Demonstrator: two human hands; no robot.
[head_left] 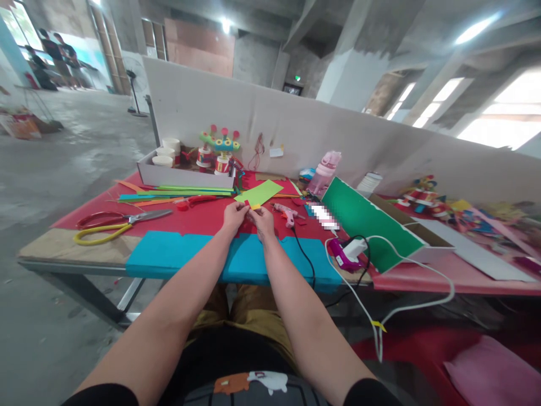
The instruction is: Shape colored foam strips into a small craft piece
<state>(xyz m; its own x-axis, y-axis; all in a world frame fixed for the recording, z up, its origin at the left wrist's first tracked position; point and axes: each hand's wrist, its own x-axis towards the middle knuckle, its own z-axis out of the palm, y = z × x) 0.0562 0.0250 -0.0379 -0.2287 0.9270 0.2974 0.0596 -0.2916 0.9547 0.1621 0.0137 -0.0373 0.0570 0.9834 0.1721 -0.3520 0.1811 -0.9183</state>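
Above the blue sheet point(181, 256) at the table's front edge, my left hand point(235, 217) and my right hand point(262, 220) meet. Their fingers are pinched together around a small yellow piece point(256, 207) with a bit of red beside it. Just behind the fingertips lies a light green paper sheet point(264, 193). A pink glue gun point(287, 214) rests to the right of my right hand. Red-handled pliers point(200, 200) lie to the left, behind my left hand.
Large scissors point(122, 220) and paper strips point(169, 194) lie left. A white box point(186, 177) holds cups and paper figures. Right are a pink bottle point(324, 172), a green board point(372, 225), a purple power socket point(344, 256) and looping cables. A partition point(270, 118) stands behind.
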